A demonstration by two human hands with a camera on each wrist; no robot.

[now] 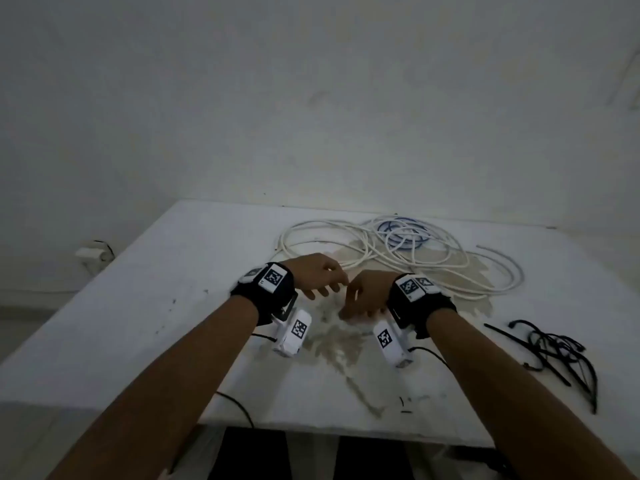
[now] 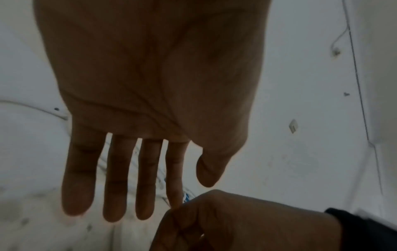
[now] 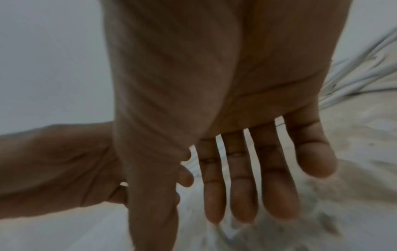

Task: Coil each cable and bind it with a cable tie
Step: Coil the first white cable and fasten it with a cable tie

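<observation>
1. The left hand hovers over the middle of the table, fingers straight and slightly spread in its wrist view, holding nothing; the right hand is just beside it, fingers also extended and empty (the two hands nearly touch at the thumbs).
2. Just beyond the hands, toward the far edge, the white cable sprawls in loose, overlapping loops; no tie shows on it, so I judge it not yet coiled.
3. Farther back, near the far edge, a blue cable lies in a smaller ring under the white strands; whether it is bound I cannot tell.
4. Near the right edge lies a heap of black cable ties, well apart from both hands, apparently untouched.
5. Judgement: the task looks barely started; the coiling and binding of the white cable at least remain.
</observation>
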